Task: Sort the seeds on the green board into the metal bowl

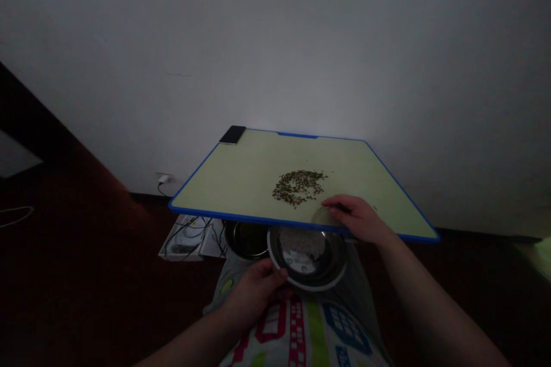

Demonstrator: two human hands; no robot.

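Note:
My left hand [262, 285] grips the near-left rim of a metal bowl [295, 282] in my lap. Pale, grain-like stuff covers part of the bowl's shiny bottom. At the front edge of the tabletop, my right hand [355, 217] has its fingers closed on a clear round dish [322, 217], which lies at the edge above the bowl. Just beyond it, small brown seeds [297, 186] are spread in a loose ring on the pale table [241, 178]. Whether the dish holds anything is too dim to tell.
A second metal bowl [230, 241] with dark contents stands left of the first, partly under the table. The table has a blue rim. A black phone [233, 135] lies at its back left corner. White boxes with cables [187, 238] sit below left; a plug [163, 179] is in the wall.

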